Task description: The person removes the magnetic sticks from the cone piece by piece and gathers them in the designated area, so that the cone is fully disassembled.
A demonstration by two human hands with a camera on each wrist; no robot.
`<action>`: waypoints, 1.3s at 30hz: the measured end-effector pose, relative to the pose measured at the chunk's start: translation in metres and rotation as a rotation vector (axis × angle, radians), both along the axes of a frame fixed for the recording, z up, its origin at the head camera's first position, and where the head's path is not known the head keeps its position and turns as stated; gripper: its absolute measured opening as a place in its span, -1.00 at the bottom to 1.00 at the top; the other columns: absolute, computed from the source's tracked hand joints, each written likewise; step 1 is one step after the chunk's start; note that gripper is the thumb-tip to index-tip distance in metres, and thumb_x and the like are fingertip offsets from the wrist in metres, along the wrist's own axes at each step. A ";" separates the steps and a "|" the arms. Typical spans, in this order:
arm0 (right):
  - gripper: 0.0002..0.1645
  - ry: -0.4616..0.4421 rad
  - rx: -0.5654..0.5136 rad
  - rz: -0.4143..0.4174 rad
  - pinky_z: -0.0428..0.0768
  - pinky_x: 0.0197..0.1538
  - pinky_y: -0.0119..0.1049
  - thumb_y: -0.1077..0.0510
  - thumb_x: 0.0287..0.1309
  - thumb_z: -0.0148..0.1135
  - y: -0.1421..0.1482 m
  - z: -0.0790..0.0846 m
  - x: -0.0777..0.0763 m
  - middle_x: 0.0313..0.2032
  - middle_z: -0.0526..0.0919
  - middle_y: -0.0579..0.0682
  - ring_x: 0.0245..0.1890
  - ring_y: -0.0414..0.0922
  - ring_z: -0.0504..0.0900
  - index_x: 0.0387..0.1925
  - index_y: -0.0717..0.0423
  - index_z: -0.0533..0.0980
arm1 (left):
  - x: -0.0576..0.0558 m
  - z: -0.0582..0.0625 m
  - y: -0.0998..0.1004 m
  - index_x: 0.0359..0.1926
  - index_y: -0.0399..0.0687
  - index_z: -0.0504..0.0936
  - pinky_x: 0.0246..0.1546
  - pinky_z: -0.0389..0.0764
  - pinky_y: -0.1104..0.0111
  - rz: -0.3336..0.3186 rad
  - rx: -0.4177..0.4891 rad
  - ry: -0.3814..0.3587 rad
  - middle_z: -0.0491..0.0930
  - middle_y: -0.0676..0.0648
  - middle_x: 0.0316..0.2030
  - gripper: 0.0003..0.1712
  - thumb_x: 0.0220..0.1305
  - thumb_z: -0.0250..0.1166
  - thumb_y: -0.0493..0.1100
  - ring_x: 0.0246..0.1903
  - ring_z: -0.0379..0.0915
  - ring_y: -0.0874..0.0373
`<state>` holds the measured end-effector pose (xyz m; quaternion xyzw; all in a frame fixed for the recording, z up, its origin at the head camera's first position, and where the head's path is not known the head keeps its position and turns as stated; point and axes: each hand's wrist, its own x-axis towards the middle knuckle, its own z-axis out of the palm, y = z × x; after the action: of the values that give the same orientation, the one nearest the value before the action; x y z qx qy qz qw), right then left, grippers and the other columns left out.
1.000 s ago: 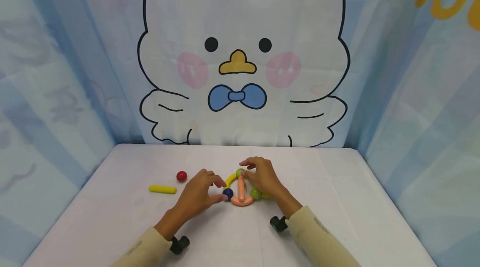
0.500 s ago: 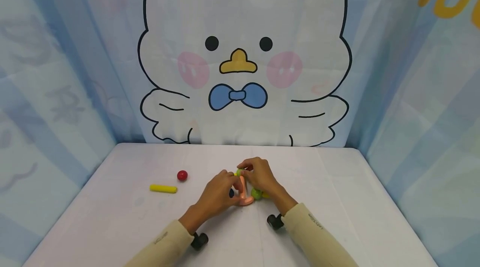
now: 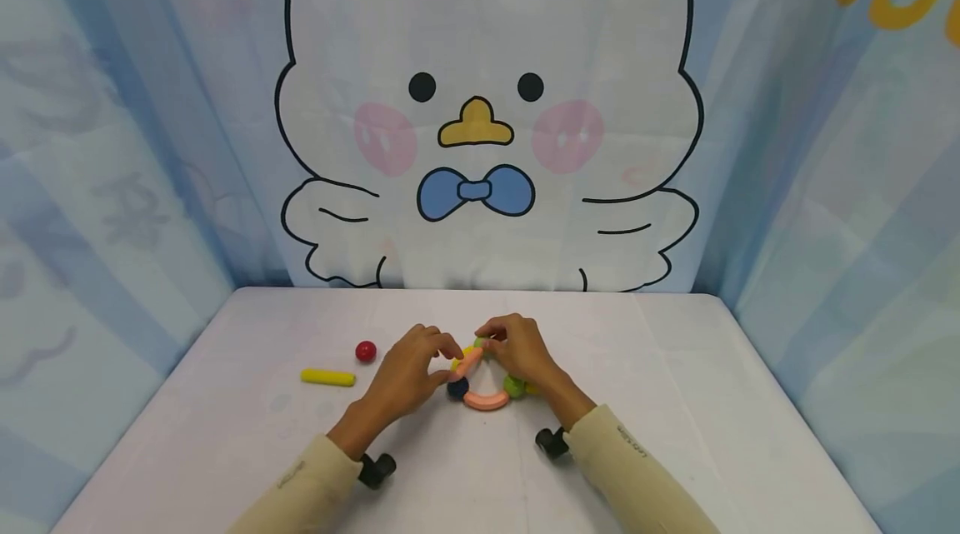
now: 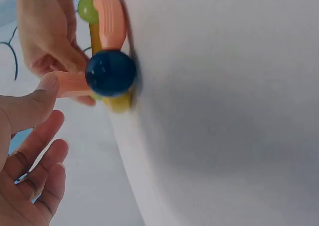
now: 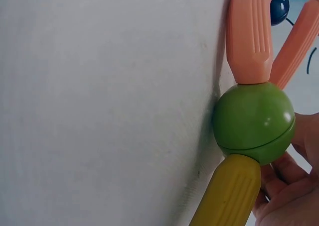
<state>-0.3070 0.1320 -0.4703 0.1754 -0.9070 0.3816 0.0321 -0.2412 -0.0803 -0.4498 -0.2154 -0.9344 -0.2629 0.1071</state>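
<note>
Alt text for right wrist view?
Glossy green plastic ball touching a ribbed salmon plastic bar above and a ribbed yellow plastic bar below. The right hand shows behind it, lower right; a glossy dark blue ball and a second salmon bar, upper right.

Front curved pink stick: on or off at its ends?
On at both: the curved pink stick meets the blue ball in the left wrist view and the green ball in the right view.
</note>
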 end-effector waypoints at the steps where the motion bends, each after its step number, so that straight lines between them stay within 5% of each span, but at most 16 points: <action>1: -0.83 -0.002 0.001 0.000 0.71 0.15 0.00 0.27 0.34 0.41 0.000 -0.001 0.000 -0.16 0.86 -0.05 -0.09 -0.06 0.80 -0.09 0.07 0.81 | -0.001 0.001 -0.002 -0.13 0.14 0.74 -0.04 0.65 0.27 0.014 0.007 -0.006 0.72 0.08 -0.18 -0.69 0.14 0.64 -0.20 -0.09 0.52 0.16; 8: -0.81 -0.016 0.013 0.004 0.71 0.14 -0.02 0.26 0.36 0.40 0.000 -0.002 0.001 -0.12 0.85 -0.02 -0.06 -0.06 0.79 -0.05 0.08 0.79 | -0.002 0.000 -0.010 -0.12 0.18 0.77 -0.01 0.64 0.25 0.074 0.024 -0.022 0.69 0.14 -0.22 -0.69 0.21 0.58 -0.30 -0.09 0.53 0.14; 24: -0.79 -0.007 -0.016 0.024 0.72 0.13 -0.03 0.31 0.28 0.46 -0.001 -0.001 0.001 -0.13 0.85 -0.02 -0.07 -0.05 0.80 -0.07 0.10 0.80 | -0.010 -0.009 -0.001 -0.20 0.09 0.82 -0.22 0.56 0.34 0.172 -0.079 -0.002 0.65 0.09 -0.35 -0.82 0.18 0.63 -0.15 -0.28 0.43 0.18; 32: -0.79 -0.014 -0.005 0.015 0.71 0.17 -0.01 0.30 0.30 0.44 -0.001 -0.001 0.000 -0.12 0.85 -0.02 -0.04 -0.03 0.80 -0.05 0.10 0.79 | -0.012 -0.018 -0.008 -0.15 -0.01 0.80 -0.15 0.61 0.28 0.167 -0.017 -0.136 0.71 0.05 -0.33 -0.82 0.23 0.58 -0.21 -0.30 0.50 0.18; 39: -0.79 -0.022 -0.010 0.002 0.70 0.18 0.00 0.29 0.30 0.44 -0.002 0.000 0.002 -0.12 0.85 -0.02 -0.04 -0.02 0.80 -0.05 0.10 0.80 | -0.014 -0.020 -0.010 -0.13 -0.04 0.79 -0.18 0.61 0.31 0.126 0.037 -0.172 0.69 0.05 -0.32 -0.81 0.23 0.57 -0.24 -0.28 0.55 0.12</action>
<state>-0.3053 0.1305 -0.4705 0.1720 -0.9051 0.3882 0.0228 -0.2550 -0.0900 -0.4695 -0.1307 -0.9468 -0.2903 0.0469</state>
